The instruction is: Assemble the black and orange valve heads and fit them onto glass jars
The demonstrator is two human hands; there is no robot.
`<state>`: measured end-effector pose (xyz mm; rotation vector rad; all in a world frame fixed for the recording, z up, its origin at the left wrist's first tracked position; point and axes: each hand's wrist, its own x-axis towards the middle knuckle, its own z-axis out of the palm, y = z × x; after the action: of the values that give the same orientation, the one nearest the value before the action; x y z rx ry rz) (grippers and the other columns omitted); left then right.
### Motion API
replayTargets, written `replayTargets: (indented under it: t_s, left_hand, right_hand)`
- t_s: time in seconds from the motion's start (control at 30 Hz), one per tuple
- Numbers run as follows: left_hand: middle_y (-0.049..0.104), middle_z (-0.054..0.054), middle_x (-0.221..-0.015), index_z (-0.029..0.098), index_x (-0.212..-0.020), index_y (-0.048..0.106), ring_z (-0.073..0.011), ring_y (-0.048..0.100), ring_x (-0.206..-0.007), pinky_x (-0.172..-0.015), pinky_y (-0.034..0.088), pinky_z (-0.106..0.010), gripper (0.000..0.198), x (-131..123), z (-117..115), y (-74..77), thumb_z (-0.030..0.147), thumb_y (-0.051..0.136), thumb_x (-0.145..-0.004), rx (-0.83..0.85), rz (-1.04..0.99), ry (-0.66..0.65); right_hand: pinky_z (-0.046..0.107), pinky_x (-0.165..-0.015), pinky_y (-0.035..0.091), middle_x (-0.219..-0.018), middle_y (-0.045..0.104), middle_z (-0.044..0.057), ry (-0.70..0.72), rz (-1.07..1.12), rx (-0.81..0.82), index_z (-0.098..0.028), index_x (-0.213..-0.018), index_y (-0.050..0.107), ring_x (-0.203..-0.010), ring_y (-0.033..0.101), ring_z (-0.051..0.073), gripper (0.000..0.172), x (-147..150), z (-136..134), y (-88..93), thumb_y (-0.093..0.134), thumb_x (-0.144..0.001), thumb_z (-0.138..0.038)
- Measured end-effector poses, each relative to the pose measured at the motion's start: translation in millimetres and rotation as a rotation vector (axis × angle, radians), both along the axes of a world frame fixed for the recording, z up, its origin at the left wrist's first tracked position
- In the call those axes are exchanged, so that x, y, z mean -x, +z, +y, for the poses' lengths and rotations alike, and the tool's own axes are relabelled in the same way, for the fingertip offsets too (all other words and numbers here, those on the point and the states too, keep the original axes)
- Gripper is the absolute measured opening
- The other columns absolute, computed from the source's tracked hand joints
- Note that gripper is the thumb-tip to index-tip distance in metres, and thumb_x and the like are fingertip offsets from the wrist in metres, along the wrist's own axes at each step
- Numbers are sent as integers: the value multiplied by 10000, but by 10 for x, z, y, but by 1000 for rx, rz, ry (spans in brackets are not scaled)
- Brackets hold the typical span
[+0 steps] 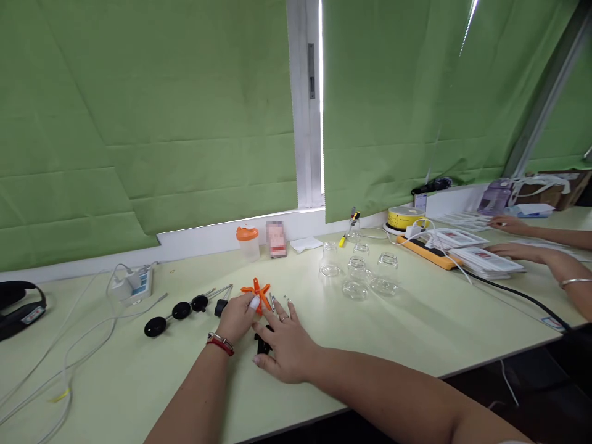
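My left hand (238,317) rests on the pale green table (439,327), fingers curled around a small white piece next to an orange star-shaped part (259,292). It wears a red and silver bracelet. My right hand (284,342) lies flat with fingers spread, its palm over a small black part (263,344). Thin metal pins (272,302) lie just beyond its fingertips.
Black round-headed tools (181,310) lie left of my hands, with a power strip (134,283), cables and a black headset (18,305) further left. Several glass jars (358,274) stand to the right. Another person's hands (509,237) handle papers at far right.
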<state>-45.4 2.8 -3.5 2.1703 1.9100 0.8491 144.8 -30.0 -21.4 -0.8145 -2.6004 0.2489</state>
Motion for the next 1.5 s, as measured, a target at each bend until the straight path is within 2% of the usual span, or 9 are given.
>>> replayTargets:
  t_s: [0.07,0.27,0.37,0.5,0.67,0.8,0.97,1.27,1.5]
  left_hand:
    - [565,1,-620,208,-661,514,-160,492,-589,-577,310,-252,265,20,11,3,298,383,-873,-19,-23,58]
    - [533,12,-579,206,-630,499,-157,478,-580,-578,314,-255,282,57,37,-5,317,387,-864,-42,-47,99]
    - [523,16,-574,211,-621,489,-158,478,-584,-575,317,-255,302,78,41,-14,343,383,-871,-58,-63,115]
    - [512,20,-560,217,-605,479,-162,481,-579,-570,326,-256,319,103,44,-37,365,389,-873,-68,-91,162]
    - [560,8,-575,225,-634,549,-180,529,-603,-574,349,-262,318,129,50,-47,377,403,-873,-84,-131,261]
    - [645,-37,-721,227,-799,619,-220,578,-691,-583,365,-285,254,231,59,-20,328,397,-865,-157,-174,441]
    - [661,-76,-881,207,-868,604,-240,597,-835,-680,428,-319,256,444,108,-58,258,353,-860,-279,-224,604]
    - [642,-91,-923,199,-823,590,-250,592,-898,-822,465,-370,233,528,173,-136,284,373,-842,-331,-199,550]
    - [614,-145,-1097,142,-988,592,-284,536,-1091,-997,392,-404,271,556,242,-197,217,470,-758,-285,-108,448]
  right_hand:
    - [675,-1063,73,-1569,148,141,30,-67,38,-271,-1476,262,-1409,112,428,711,23,-17,26,377,-877,-635]
    - [676,-1047,165,-1494,347,150,164,-156,83,-230,-1417,395,-1353,284,416,679,-58,-73,119,290,-895,-651]
    - [669,-1058,155,-1498,352,127,215,-151,103,-251,-1416,395,-1357,287,407,649,-207,-120,98,326,-896,-632]
    - [622,-1079,160,-1498,364,93,168,-136,128,-279,-1411,398,-1367,291,373,575,-500,-61,18,354,-916,-568]
    - [569,-1080,193,-1495,373,82,-21,-155,108,-284,-1402,412,-1360,311,340,526,-838,350,-70,315,-941,-519]
    - [562,-1073,204,-1483,387,96,-172,-172,73,-261,-1389,436,-1350,320,334,526,-961,776,-117,294,-946,-506]
    - [538,-1057,254,-1461,419,87,-124,-184,30,-260,-1377,445,-1321,364,318,510,-918,1115,-124,294,-948,-490]
    - [556,-1061,260,-1461,427,73,-97,-190,11,-268,-1376,453,-1321,373,322,514,-854,1328,-137,271,-951,-493]
    - [526,-1124,163,-1509,348,85,-153,-161,-20,-225,-1460,328,-1377,304,304,596,-871,1297,-186,240,-952,-524]
